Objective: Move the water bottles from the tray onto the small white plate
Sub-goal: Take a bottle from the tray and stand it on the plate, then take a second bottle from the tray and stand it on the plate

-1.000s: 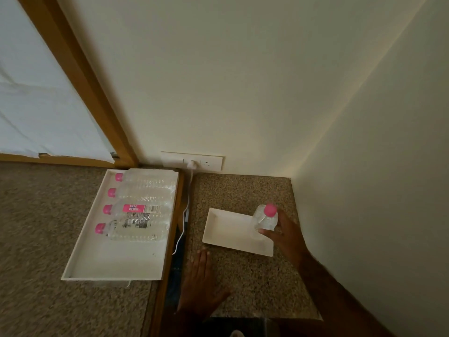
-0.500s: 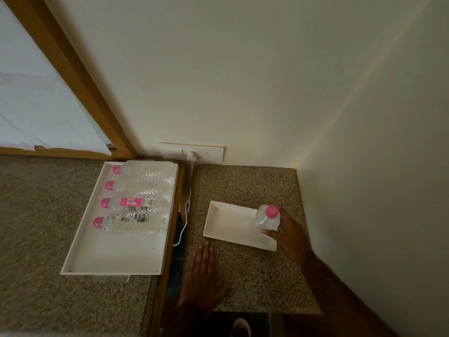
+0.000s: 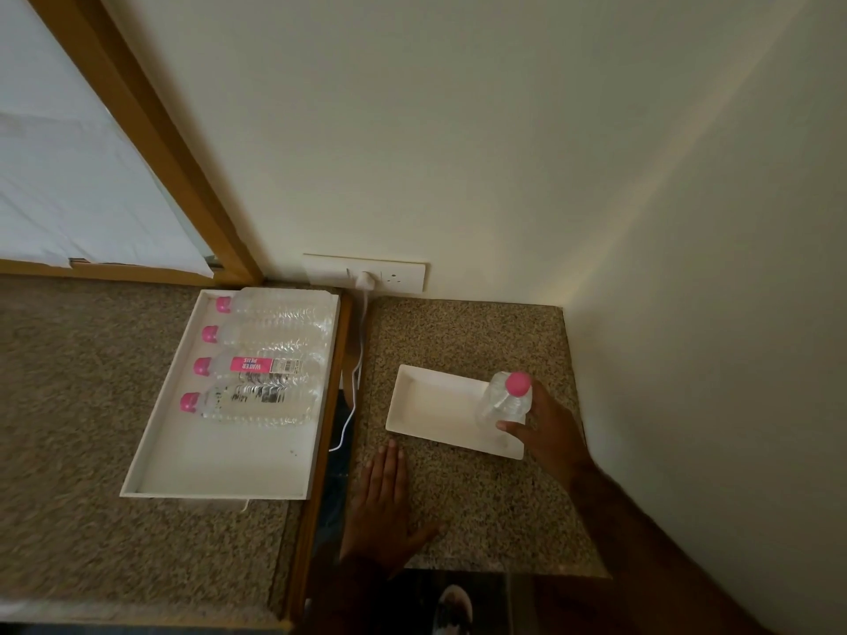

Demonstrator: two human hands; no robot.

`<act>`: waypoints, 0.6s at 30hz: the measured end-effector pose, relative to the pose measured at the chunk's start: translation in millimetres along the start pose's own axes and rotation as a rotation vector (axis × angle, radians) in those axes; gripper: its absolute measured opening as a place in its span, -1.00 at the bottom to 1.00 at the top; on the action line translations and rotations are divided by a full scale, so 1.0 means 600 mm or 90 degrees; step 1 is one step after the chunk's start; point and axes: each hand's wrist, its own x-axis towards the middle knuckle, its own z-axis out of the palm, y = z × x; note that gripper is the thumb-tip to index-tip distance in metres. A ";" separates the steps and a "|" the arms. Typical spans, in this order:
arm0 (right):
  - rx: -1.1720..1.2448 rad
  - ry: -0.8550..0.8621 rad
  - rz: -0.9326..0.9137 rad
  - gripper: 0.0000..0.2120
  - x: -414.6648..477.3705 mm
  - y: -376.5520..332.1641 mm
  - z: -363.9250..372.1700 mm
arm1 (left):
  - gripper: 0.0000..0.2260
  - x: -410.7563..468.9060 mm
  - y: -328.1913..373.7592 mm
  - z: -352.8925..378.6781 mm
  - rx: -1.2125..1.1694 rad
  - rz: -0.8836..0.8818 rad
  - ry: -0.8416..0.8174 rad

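A clear water bottle with a pink cap [image 3: 504, 401] stands upright on the right end of the small white rectangular plate [image 3: 433, 417], and my right hand [image 3: 545, 433] is wrapped around it. My left hand [image 3: 382, 506] lies flat, palm down, on the speckled counter just in front of the plate, holding nothing. On the large white tray [image 3: 183, 465] to the left, several pink-capped bottles [image 3: 261, 364] lie on their sides in a row, caps pointing left.
A wall socket [image 3: 366, 271] with a plugged-in white cable [image 3: 355, 373] sits behind the gap between the two speckled counters. Walls close in the back and right side. A wooden frame [image 3: 151, 135] runs diagonally at the upper left.
The view has shifted slightly, and my right hand with the upright bottle has stayed on the plate's right end. My left hand stays flat on the counter.
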 end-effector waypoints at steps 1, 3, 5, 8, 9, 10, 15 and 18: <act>-0.003 -0.007 0.003 -0.28 -0.003 -0.001 -0.001 | 0.12 -0.002 0.002 -0.004 0.001 -0.005 -0.012; -0.014 -0.020 0.009 -0.22 -0.006 -0.005 -0.008 | 0.15 -0.001 0.004 -0.012 0.011 -0.009 -0.031; -0.019 -0.008 0.000 -0.15 -0.017 -0.021 -0.014 | 0.15 -0.002 0.002 -0.020 0.025 -0.010 -0.035; -0.035 0.063 0.024 -0.01 -0.030 -0.058 -0.024 | 0.17 -0.009 -0.002 -0.040 0.021 -0.011 -0.014; -0.035 0.085 0.032 0.05 -0.034 -0.072 -0.029 | 0.17 -0.014 -0.004 -0.049 0.016 -0.010 0.001; -0.032 0.102 0.023 0.08 -0.036 -0.084 -0.034 | 0.17 -0.018 -0.006 -0.058 0.013 -0.008 0.017; -0.084 0.156 -0.098 0.01 -0.026 -0.157 -0.061 | 0.16 -0.018 -0.017 -0.137 0.042 0.006 0.094; -0.145 0.172 -0.166 -0.01 -0.008 -0.204 -0.061 | 0.13 -0.004 -0.025 -0.196 0.034 0.014 0.129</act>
